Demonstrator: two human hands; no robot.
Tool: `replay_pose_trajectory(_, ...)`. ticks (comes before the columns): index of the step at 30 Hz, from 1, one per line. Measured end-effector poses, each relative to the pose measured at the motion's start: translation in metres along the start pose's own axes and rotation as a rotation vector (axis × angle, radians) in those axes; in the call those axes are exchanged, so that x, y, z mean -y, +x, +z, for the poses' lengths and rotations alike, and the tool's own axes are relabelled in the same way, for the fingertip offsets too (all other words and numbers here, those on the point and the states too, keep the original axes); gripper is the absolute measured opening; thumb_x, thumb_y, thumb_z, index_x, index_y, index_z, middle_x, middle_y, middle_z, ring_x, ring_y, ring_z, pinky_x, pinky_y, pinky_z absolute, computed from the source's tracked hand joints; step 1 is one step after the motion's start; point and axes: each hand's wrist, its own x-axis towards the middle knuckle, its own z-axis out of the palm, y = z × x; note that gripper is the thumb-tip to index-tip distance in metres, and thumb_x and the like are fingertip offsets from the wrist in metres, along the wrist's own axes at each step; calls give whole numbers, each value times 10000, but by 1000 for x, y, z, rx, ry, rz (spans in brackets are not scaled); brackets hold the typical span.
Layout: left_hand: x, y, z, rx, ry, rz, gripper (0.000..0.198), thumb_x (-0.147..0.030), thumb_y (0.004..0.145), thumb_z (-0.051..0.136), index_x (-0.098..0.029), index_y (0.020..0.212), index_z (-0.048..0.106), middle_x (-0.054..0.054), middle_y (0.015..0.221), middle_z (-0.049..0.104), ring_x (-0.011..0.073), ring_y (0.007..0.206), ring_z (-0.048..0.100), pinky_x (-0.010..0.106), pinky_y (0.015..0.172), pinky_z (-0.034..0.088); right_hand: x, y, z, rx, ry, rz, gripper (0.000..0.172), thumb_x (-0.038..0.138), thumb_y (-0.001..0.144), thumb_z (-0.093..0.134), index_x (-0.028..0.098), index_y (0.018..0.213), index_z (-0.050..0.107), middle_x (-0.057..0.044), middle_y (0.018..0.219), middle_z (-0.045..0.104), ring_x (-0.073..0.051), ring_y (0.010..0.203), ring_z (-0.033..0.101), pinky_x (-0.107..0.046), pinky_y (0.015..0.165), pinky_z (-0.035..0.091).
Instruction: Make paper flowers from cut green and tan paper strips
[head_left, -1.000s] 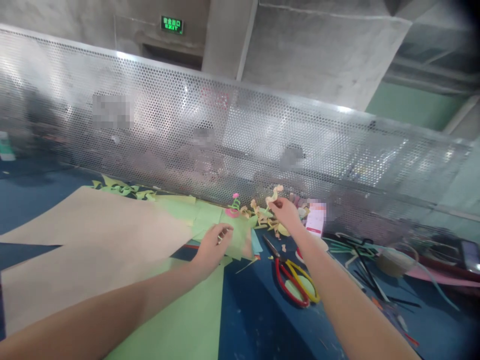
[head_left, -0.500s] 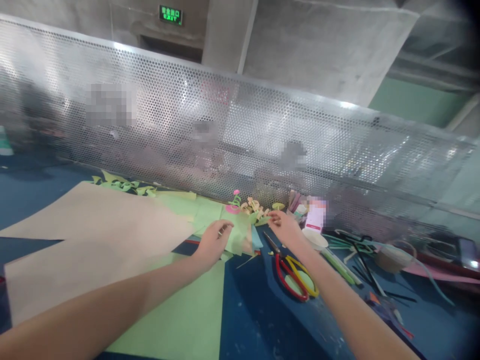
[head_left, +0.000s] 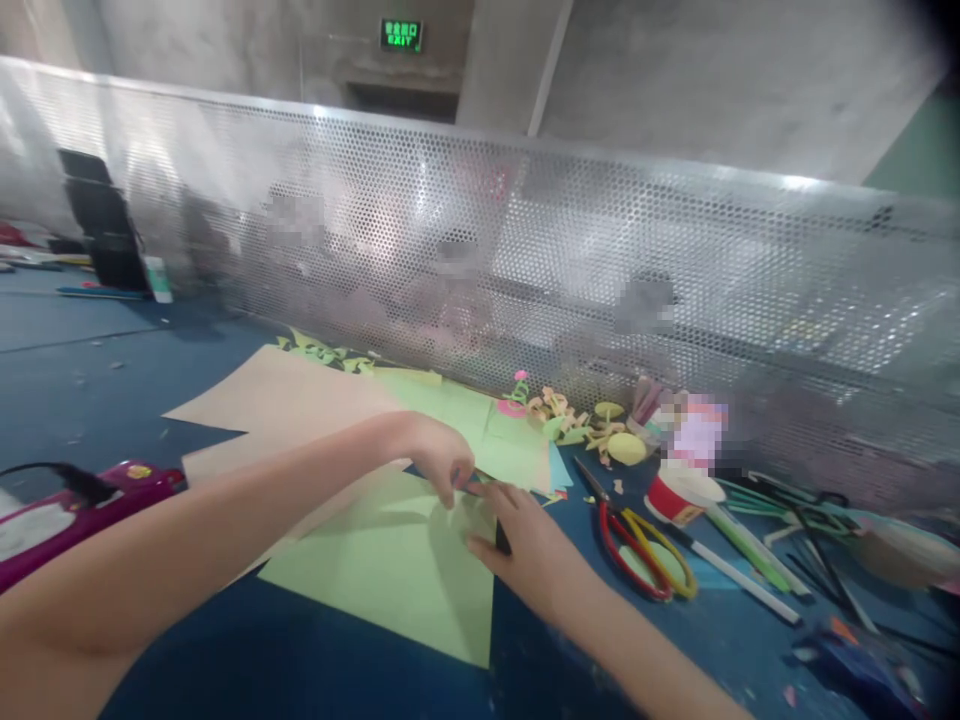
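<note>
Paper (head_left: pixel 382 590), green, at lower centre of the frame, with near edge slanting down rightward and upper right part between left hand (head_left: pixel 439 452) and right hand (head_left: pixel 529 540), both similarly near, half-curled, gripping or not impossible to tell.

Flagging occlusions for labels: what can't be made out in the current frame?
Head: what, if anything, left hand and right hand pinch; fingers hide it.
Head: people behind the perforated screen; it and pixelation obscure them.
Head: left end of purple device; picture edge cuts it.
Head: print on the cup; too small.
</note>
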Motion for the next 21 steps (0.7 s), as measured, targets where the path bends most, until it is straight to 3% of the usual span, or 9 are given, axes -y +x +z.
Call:
replay_pose_trajectory(3, 7, -8, 2, 24, -20, -11, 309, -347, 644, 618, -218, 925, 620, 22, 879, 654, 158, 710, 566, 203, 530, 377, -4, -1, 14, -9, 30, 37, 410, 254, 742, 573, 201, 1142, 499, -84, 1084, 545, -240, 1020, 467, -369, 882, 371)
replay_pose_trajectory(6, 25, -13, 2, -58, -13, -56, 360, -420, 640, 598, -224, 941, 611, 39, 924, 640, 183, 765, 570, 224, 588, 403, -7, -1, 8, 8, 115, 94, 403, 224, 695, 607, 224, 1089, 520, -60, 1007, 550, -222, 949, 487, -355, 842, 391)
replay_pose_trajectory(11, 65, -19, 9, -282, 40, -369, 748, -599, 571, 563, -166, 1176, 485, 170, 1106, 553, 322, 943, 534, 382, 753, 414, -10, 1, -5, 21, 247, 150, 453, 126, 672, 567, 269, 1096, 499, -37, 996, 489, -178, 847, 511, -321, 764, 432)
replay_pose_trajectory(15, 86, -20, 25, -209, -34, -559, 1010, -656, 478, 588, -186, 1330, 318, 219, 1274, 423, 406, 1084, 444, 483, 834, 367, -14, 3, -2, -52, 320, 175, 520, 99, 680, 531, 293, 1156, 452, -35, 1085, 419, -141, 797, 516, -298, 734, 460)
replay_pose_trajectory(18, 91, -19, 31, -156, -87, -596, 1065, -636, 421, 633, -208, 1340, 307, 207, 1301, 407, 425, 1112, 418, 507, 853, 349, -16, 3, 1, -89, 363, 148, 525, 76, 686, 508, 295, 1159, 448, -34, 1142, 391, -128, 797, 514, -277, 709, 474)
replay_pose_trajectory(21, 92, -19, 29, -154, -115, -572, 1059, -630, 433, 627, -215, 1347, 290, 183, 1320, 399, 390, 1122, 428, 455, 875, 353, -16, 3, 3, -97, 355, 101, 527, 25, 682, 455, 287, 1139, 461, -33, 1163, 409, -130, 811, 509, -271, 692, 470)
